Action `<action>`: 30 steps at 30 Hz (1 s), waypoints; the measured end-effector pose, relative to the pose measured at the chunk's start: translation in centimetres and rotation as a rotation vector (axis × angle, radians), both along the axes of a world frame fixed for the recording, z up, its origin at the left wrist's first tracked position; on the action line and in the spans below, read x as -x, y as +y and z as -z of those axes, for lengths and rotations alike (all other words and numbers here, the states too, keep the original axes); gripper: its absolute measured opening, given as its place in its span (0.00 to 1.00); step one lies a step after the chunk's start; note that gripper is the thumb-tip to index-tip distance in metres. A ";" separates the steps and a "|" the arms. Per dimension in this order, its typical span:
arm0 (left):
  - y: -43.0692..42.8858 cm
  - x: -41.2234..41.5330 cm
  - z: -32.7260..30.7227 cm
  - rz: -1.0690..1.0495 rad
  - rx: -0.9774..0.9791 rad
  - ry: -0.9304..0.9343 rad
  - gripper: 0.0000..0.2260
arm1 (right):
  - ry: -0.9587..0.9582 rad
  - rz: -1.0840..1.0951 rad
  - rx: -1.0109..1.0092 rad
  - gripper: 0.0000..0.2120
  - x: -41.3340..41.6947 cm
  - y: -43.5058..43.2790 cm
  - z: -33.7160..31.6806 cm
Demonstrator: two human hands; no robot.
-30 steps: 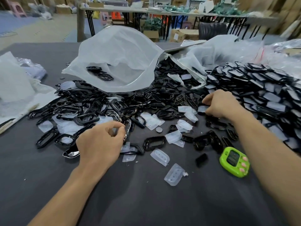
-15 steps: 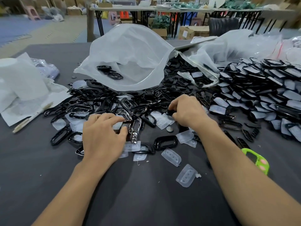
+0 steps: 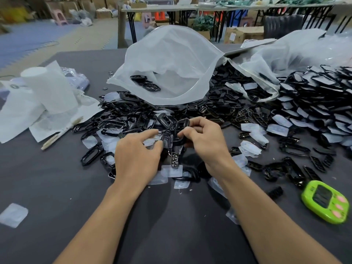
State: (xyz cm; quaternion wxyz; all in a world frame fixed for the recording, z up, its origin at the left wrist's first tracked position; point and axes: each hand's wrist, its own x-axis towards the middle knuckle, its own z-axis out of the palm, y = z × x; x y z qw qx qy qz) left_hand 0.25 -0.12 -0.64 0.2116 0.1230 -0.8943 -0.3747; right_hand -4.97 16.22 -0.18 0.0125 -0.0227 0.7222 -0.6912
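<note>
Both hands meet just above the counter, near its middle. The right hand curls its fingers round a black frame. The left hand pinches a second black part against it, perhaps with a clear pad too, though the clutter hides it. Fitted pieces seem to lie in the stack at right. A large loose pile of frames and pads is left, so the job looks well short of done.

hands x2 | timer x1 | bags x2 | pen x1 | blk frames uncountable
</note>
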 end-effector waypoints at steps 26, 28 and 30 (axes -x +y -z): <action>-2.7 0.7 -2.3 0.021 -1.158 0.093 0.06 | 0.149 0.293 -0.671 0.22 3.5 4.7 -2.9; -2.4 0.7 -2.1 0.014 -1.065 0.082 0.09 | 0.103 0.198 -0.868 0.27 5.4 4.9 -3.6; -2.1 0.7 -2.0 0.028 -1.010 0.074 0.14 | 0.091 0.091 -0.969 0.25 7.0 4.3 -4.1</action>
